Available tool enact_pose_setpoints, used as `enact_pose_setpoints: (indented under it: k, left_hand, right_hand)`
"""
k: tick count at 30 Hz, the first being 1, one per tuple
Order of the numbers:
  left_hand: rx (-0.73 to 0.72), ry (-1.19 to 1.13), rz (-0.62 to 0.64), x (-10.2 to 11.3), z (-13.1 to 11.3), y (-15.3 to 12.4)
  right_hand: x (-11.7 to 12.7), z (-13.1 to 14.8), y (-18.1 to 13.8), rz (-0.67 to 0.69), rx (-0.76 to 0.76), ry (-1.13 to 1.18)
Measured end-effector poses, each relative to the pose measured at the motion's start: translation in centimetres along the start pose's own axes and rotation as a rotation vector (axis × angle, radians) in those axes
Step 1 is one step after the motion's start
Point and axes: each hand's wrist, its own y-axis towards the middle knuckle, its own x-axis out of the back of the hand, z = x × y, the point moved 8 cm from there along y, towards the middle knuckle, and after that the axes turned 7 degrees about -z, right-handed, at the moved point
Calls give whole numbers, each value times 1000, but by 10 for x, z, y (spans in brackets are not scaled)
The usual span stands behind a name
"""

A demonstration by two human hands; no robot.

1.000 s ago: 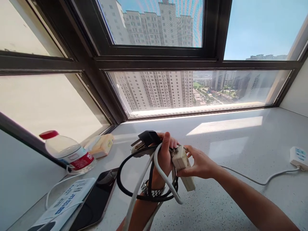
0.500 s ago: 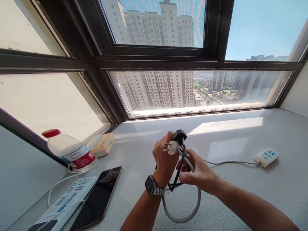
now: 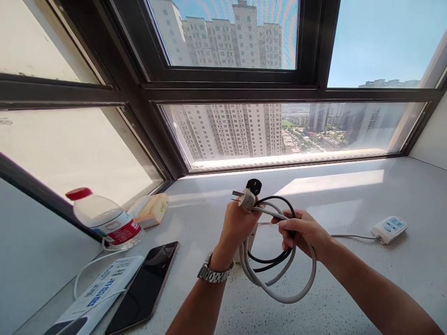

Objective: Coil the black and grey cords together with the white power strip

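Observation:
My left hand [image 3: 240, 225] is closed round the plug ends of two power cords. A white plug [image 3: 247, 199] with metal prongs and a black plug [image 3: 254, 186] stick out above its fingers. The grey cord [image 3: 291, 298] hangs in wide loops between my hands, with the black cord [image 3: 281, 198] running alongside it. To the right, my right hand [image 3: 307, 228] pinches both cords between thumb and fingers. Behind the loops, a pale object [image 3: 252, 237] is mostly hidden by my left hand.
On the white speckled sill stand a red-capped bottle [image 3: 104, 216], a tissue pack [image 3: 153, 209], a dark phone or tablet [image 3: 146, 284] and a printed white box [image 3: 98, 293] at left. A white socket strip [image 3: 389, 229] lies at right. Window frames [image 3: 230, 93] rise behind.
My right hand has moved right and slightly up, away from the left. The cord loops have spread wider between the hands. The plugs have turned and shifted slightly left in my left hand.

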Motion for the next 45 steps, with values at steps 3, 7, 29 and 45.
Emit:
enact_pose_setpoints:
  k: [3,7,29,45]
  left_hand:
    - [60,-235,93,-7,1,1]
    - [150,-451,214,-20,0,-4]
    - [229,-654,-409,21,5,-9]
    - [435,-840,-336,16,13,-4]
  right_hand:
    - [4,8,-3,90,-5,58]
    - [8,14,-6,104,25,57]
    - [-9,26,-8,-32,302,-283]
    - [2,13,7,-17,326,-387]
